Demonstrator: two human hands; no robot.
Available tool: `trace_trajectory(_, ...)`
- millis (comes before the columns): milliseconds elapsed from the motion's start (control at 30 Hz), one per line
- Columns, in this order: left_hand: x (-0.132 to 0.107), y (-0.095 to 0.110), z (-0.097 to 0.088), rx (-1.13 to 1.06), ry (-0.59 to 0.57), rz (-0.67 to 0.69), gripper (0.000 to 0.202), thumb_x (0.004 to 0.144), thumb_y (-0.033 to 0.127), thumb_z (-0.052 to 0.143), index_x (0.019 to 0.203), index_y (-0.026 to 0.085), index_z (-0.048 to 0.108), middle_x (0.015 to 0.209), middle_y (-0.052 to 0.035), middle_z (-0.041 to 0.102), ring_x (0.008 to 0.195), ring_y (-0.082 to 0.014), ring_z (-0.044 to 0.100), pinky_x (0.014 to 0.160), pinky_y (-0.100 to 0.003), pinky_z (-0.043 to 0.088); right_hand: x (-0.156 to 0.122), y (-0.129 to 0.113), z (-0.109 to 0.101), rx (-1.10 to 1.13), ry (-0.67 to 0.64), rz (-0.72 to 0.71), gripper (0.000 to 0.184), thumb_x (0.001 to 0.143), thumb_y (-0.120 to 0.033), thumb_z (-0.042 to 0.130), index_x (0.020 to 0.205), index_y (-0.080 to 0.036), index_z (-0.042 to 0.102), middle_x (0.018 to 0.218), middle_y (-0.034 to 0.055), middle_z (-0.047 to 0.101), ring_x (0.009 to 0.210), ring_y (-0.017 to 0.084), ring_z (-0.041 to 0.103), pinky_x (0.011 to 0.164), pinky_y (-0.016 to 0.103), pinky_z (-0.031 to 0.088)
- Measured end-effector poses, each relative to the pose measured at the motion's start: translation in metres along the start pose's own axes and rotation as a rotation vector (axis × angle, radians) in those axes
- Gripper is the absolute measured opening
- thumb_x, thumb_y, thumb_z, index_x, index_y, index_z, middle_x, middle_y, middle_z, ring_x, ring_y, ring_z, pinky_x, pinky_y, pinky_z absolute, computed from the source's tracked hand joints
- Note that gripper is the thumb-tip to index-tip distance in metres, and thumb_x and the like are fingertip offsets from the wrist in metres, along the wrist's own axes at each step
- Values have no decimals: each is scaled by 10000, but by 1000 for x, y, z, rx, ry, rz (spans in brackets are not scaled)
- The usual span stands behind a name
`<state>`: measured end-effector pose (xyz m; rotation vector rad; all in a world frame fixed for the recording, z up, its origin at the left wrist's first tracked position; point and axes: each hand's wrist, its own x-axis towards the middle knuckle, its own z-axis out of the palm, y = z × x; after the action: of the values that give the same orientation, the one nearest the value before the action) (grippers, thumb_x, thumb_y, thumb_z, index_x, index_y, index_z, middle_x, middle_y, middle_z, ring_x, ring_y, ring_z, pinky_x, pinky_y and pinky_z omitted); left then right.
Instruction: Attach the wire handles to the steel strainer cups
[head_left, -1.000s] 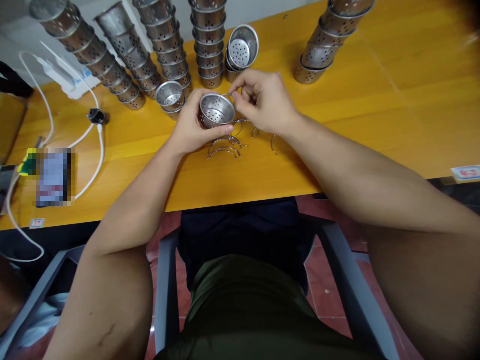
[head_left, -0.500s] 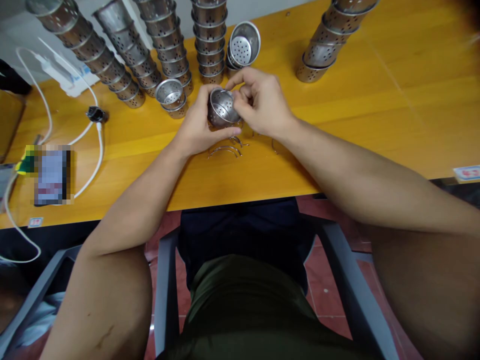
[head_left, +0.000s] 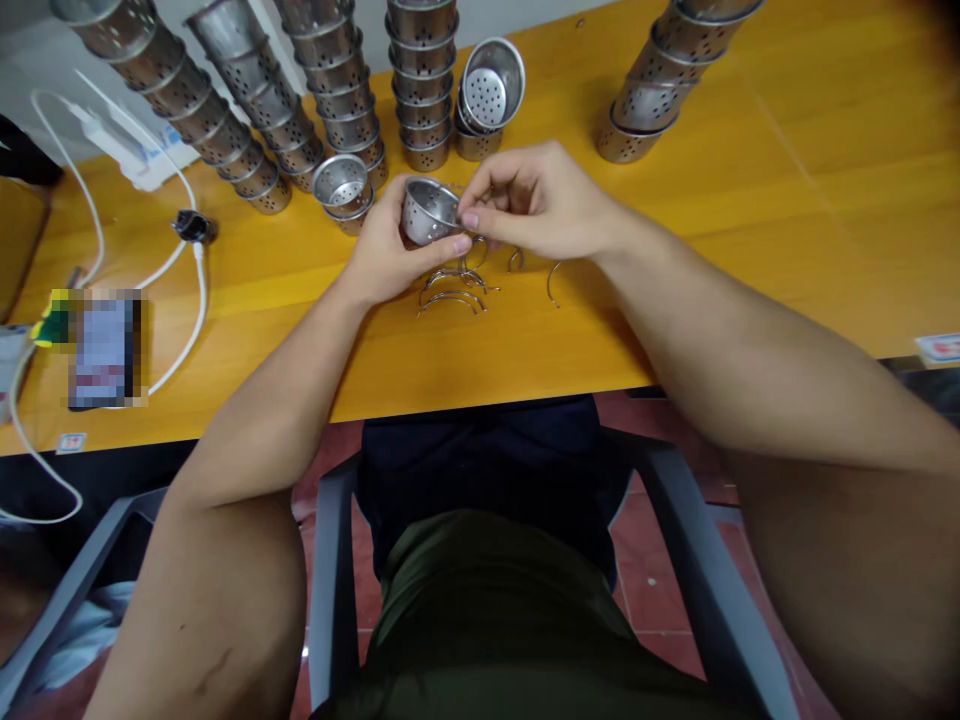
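Both forearms slanted inward. The left hand (head_left: 390,245) gripped a round, silver, perforated metal cup (head_left: 421,222) above the yellow wooden table (head_left: 795,240) — mouth up, long axis leaning right. The right hand's (head_left: 547,205) thumb and forefinger closed at its rim — what they pinched, I couldn't tell.

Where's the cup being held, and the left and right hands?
Held cup (head_left: 421,221): head view, on its outer side.
Left hand (head_left: 385,254): head view, near the thumb's base.
Right hand (head_left: 550,207): head view, back of the hand.
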<state>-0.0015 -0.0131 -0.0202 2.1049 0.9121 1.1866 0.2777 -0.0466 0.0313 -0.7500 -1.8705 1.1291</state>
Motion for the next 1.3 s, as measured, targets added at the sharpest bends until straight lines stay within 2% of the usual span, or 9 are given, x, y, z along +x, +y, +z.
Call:
trace_trajectory(167,-1,-2,0,-12,-16,14,1157,676,1260,1008,1310,333,728,1217,-78,834,1184,-421,875,1113,-616,729,-1,3,-2,79,-71,-6,591,953,-703,1257,1065,-313,828,881,-16,828,756,213,705,770,408,637)
trace_trajectory(467,-1,1,-3,-32,-37,19,1186,673,1240,1032,1398,351,730,1278,-90,841,1229,-430,879,1158,-627,740,0,9,0,94,-71,-5,606,961,-688,1260,1037,-307,794,860,-2,804,769,220,703,742,393,636)
trace_trajectory(700,-2,-8,-4,-14,-36,64,1164,729,1220,1027,1442,347,735,1298,-87,836,1230,-427,885,1160,-628,732,-3,0,0,51,-79,12,606,998,-679,1238,1045,-309,760,848,-19,782,770,220,680,715,369,632)
trace_trajectory(800,-3,-10,-5,-20,-51,76,1123,755,1139,1091,1465,346,731,1334,-108,840,1266,-438,875,1158,-633,731,-4,1,0,44,-77,-3,592,1004,-690,1231,1057,-311,779,841,-21,784,760,222,686,750,388,652)
trace_trajectory(967,-2,-10,-6,0,-44,36,1089,700,975,1234,1434,351,727,1342,-110,846,1288,-445,860,1207,-644,716,0,12,0,65,-55,-40,583,1000,-729,1221,1053,-319,809,805,-11,788,718,236,718,767,428,652)
trace_trajectory(1167,-1,-10,-4,6,-31,23,1085,714,992,1205,1416,336,701,1310,-99,830,1247,-435,845,1203,-636,689,3,16,1,70,-67,-17,626,1002,-765,1209,1064,-311,783,816,13,820,755,251,770,745,416,628)
trace_trajectory(1300,-3,-11,1,28,-57,17,1125,688,968,1219,1455,323,707,1351,-105,833,1291,-448,852,1230,-614,686,2,11,-2,79,-19,-93,682,1037,-866,1138,1063,-299,760,824,23,807,687,228,735,686,406,589)
